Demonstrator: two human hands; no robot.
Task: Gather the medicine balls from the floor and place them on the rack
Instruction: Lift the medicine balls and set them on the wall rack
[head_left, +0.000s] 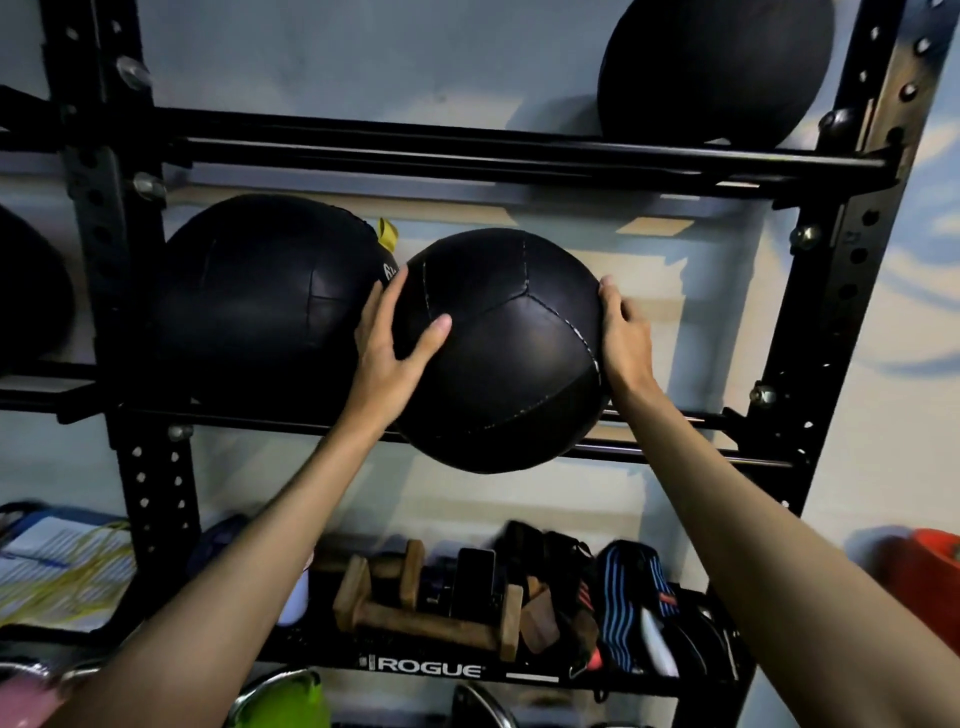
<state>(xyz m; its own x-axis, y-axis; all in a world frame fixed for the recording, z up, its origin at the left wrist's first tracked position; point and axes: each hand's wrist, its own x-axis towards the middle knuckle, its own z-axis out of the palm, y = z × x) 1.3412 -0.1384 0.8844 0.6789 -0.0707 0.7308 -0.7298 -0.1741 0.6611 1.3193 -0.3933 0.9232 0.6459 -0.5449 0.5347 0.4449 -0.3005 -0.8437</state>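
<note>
Two bare forearms reach up and forward from the bottom corners, passing over a low shelf marked ROGUE (431, 666) that holds wooden push-up handles (426, 616), a dark phone (470, 577) standing on edge and blue-striped wraps (634, 592). The hands are set well apart, one on either side of a black medicine ball (498, 358). The left hand (395, 343) lies spread against its left flank with the thumb splayed over the front panel. The right hand (626, 338) presses flat against its right flank, fingers reaching behind. The ball is at the middle tier of the black rack (831, 291), its underside hanging below the front rail. Whether it rests on the rails cannot be told. Just beside it on the left, touching or nearly so, sits a larger black ball (270, 301) with a yellow tab (387, 234). Another black ball (711, 73) sits on the tier above, at the right. Behind the rack is a pale wall (363, 57).
</note>
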